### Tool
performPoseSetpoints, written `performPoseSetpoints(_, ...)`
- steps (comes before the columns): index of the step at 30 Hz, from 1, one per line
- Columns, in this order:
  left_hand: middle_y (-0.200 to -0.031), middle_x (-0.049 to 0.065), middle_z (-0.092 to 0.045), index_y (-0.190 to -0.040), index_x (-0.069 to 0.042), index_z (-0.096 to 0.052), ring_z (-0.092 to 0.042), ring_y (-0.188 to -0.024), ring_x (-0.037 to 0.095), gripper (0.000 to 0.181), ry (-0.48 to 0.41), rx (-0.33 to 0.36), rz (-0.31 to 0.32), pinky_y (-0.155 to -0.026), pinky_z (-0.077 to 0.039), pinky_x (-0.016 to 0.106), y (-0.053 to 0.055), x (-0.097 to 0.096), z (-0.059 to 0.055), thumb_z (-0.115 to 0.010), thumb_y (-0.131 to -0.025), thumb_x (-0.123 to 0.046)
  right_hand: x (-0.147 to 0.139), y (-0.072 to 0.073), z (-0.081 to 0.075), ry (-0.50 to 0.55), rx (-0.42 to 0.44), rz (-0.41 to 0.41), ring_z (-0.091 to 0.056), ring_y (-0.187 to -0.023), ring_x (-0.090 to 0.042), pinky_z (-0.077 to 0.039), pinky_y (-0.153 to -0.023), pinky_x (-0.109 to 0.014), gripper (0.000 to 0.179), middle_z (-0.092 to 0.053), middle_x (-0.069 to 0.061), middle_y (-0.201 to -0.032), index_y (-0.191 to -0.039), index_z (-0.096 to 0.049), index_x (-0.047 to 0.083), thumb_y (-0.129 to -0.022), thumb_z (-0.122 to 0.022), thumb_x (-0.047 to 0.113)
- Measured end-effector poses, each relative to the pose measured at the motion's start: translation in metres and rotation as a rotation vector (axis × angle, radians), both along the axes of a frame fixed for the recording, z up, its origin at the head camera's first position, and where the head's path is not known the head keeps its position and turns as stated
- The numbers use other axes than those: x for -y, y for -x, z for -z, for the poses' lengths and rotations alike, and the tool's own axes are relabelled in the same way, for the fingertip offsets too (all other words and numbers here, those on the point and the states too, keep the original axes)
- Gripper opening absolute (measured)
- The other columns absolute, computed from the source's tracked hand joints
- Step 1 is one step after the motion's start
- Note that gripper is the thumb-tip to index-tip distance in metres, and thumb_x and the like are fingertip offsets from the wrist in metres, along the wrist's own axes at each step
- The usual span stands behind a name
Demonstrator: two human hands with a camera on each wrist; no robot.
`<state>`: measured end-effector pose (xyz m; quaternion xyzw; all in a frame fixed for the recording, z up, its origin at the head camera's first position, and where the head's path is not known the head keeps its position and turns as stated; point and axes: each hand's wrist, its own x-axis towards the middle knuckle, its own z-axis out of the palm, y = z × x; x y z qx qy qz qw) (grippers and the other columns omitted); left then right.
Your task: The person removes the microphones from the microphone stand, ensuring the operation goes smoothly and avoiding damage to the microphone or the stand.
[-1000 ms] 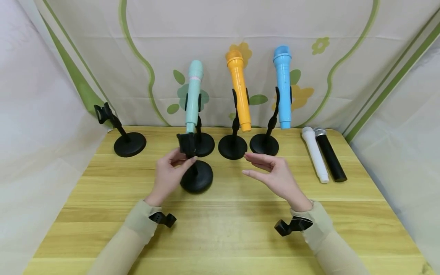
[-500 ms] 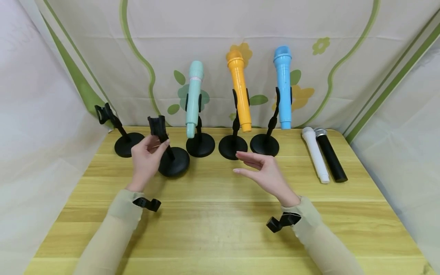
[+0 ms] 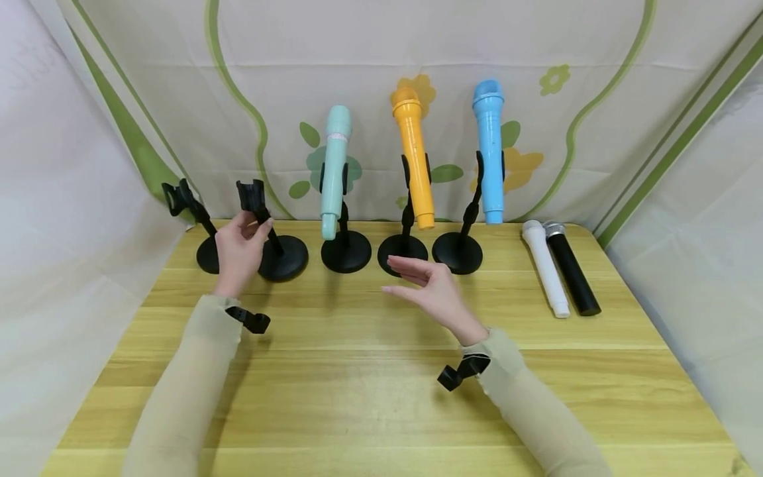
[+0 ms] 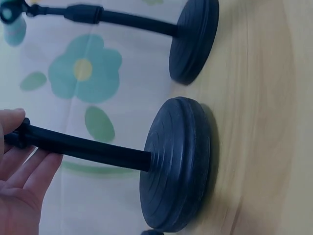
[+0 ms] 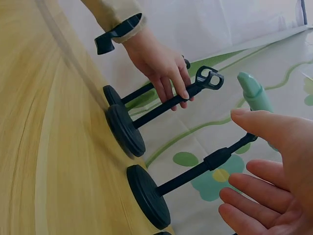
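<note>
My left hand [image 3: 240, 255] pinches the upper pole of a black microphone stand [image 3: 285, 258] whose clip holds nothing. In the left wrist view the round base [image 4: 176, 164] of that stand sits close over the wooden table, thumb and fingers around its pole. My right hand [image 3: 438, 295] hovers in front of the middle stands, thumb and fingers apart, holding nothing. In the right wrist view its fingers [image 5: 259, 196] overlap the stand with the mint-green microphone [image 3: 336, 172]. Nearby, an orange microphone [image 3: 414, 159] and a blue microphone [image 3: 491, 152] rest tilted in their stands' clips.
Another black stand [image 3: 207, 255] with a bare clip stands at the far left, partly behind my left hand. A white microphone [image 3: 546, 268] and a black microphone [image 3: 573, 268] lie side by side at the right. A patterned curtain [image 3: 369, 40] hangs behind the table [image 3: 381, 411].
My left hand has carried the black stand leftward and back, from in front of the mint-green microphone to beside the far-left stand. My right hand has drifted left, still holding nothing.
</note>
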<state>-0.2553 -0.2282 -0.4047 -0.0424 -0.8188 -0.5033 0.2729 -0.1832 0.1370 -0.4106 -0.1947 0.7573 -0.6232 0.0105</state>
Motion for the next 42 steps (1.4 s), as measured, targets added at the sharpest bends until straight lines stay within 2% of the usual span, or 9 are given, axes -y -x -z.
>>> performPoseSetpoints(6, -0.117, 0.015, -0.071, -0.118, 0.0, -0.071, -0.07, -0.107, 0.03, 0.027, 0.03, 0.042, -0.032, -0.087, -0.057, 0.027, 0.011, 0.011, 0.001, -0.068, -0.101, -0.02, 0.015, 0.011, 0.005, 0.033, 0.006, -0.012, -0.06, -0.125, -0.033, -0.047, -0.106, -0.045, 0.055, -0.066, -0.009, -0.132, -0.135, -0.066, 0.007, -0.085, -0.086, 0.016)
performPoseSetpoints(12, -0.121, 0.018, -0.069, -0.123, 0.002, -0.069, -0.068, -0.11, 0.033, 0.03, 0.008, 0.052, -0.028, -0.093, -0.055, 0.031, 0.017, 0.015, 0.002, -0.067, -0.101, -0.019, 0.027, 0.022, 0.01, 0.043, 0.003, -0.011, -0.061, -0.124, -0.029, -0.046, -0.105, -0.052, 0.055, -0.065, -0.012, -0.133, -0.135, -0.066, 0.01, -0.085, -0.087, 0.019)
performPoseSetpoints(19, -0.142, 0.009, -0.058, -0.144, -0.01, -0.057, -0.057, -0.129, 0.021, 0.056, -0.054, 0.097, -0.081, -0.106, -0.046, 0.031, 0.009, 0.008, -0.002, -0.076, -0.095, -0.029, 0.037, 0.031, 0.013, 0.027, 0.02, 0.02, -0.061, -0.124, -0.027, -0.048, -0.105, -0.048, 0.056, -0.065, -0.012, -0.134, -0.136, -0.065, 0.009, -0.085, -0.086, 0.015)
performPoseSetpoints(23, -0.152, -0.002, -0.048, -0.153, -0.018, -0.046, -0.044, -0.138, 0.007, 0.074, -0.145, 0.006, -0.132, -0.113, -0.035, 0.024, -0.006, -0.002, -0.007, -0.082, -0.089, -0.03, 0.04, 0.035, 0.013, 0.034, 0.031, 0.014, -0.058, -0.127, -0.032, -0.046, -0.106, -0.048, 0.058, -0.062, -0.017, -0.137, -0.138, -0.063, 0.005, -0.085, -0.085, 0.012)
performPoseSetpoints(28, -0.148, -0.003, -0.052, -0.145, -0.012, -0.054, -0.044, -0.138, 0.006, 0.067, -0.187, -0.205, -0.159, -0.115, -0.032, 0.026, -0.028, -0.018, -0.01, -0.085, -0.086, -0.012, 0.042, 0.039, 0.016, 0.004, 0.025, 0.03, -0.06, -0.125, -0.028, -0.048, -0.105, -0.044, 0.056, -0.064, -0.013, -0.135, -0.136, -0.065, 0.009, -0.085, -0.087, 0.021)
performPoseSetpoints(32, -0.144, 0.012, -0.056, -0.14, -0.002, -0.057, -0.047, -0.137, 0.014, 0.062, -0.184, -0.28, -0.105, -0.116, -0.033, 0.033, -0.049, -0.039, -0.016, -0.083, -0.084, -0.001, 0.042, 0.043, 0.019, -0.019, 0.03, 0.052, -0.061, -0.123, -0.026, -0.049, -0.105, -0.042, 0.059, -0.064, -0.012, -0.135, -0.136, -0.066, 0.01, -0.084, -0.087, 0.028)
performPoseSetpoints(36, -0.14, 0.019, -0.057, -0.137, 0.004, -0.058, -0.051, -0.134, 0.023, 0.059, -0.177, -0.249, -0.01, -0.115, -0.037, 0.038, -0.062, -0.06, -0.023, -0.081, -0.084, 0.004, 0.043, 0.048, 0.022, -0.036, 0.038, 0.06, -0.061, -0.124, -0.025, -0.048, -0.106, -0.042, 0.064, -0.063, -0.013, -0.137, -0.138, -0.064, 0.01, -0.083, -0.088, 0.032)
performPoseSetpoints(39, -0.14, 0.012, -0.059, -0.138, -0.001, -0.059, -0.052, -0.133, 0.022, 0.058, -0.14, -0.176, 0.053, -0.113, -0.039, 0.038, -0.056, -0.067, -0.015, -0.083, -0.085, -0.002, 0.045, 0.052, 0.024, -0.046, 0.044, 0.057, -0.06, -0.125, -0.027, -0.047, -0.106, -0.042, 0.065, -0.061, -0.014, -0.139, -0.14, -0.063, 0.012, -0.084, -0.087, 0.034)
performPoseSetpoints(42, -0.142, 0.007, -0.058, -0.14, -0.007, -0.059, -0.052, -0.132, 0.02, 0.06, -0.106, -0.088, 0.116, -0.112, -0.04, 0.037, -0.04, -0.068, -0.003, -0.084, -0.086, -0.01, 0.049, 0.057, 0.025, -0.057, 0.043, 0.06, -0.058, -0.126, -0.03, -0.047, -0.106, -0.042, 0.063, -0.061, -0.015, -0.139, -0.14, -0.063, 0.013, -0.085, -0.086, 0.032)
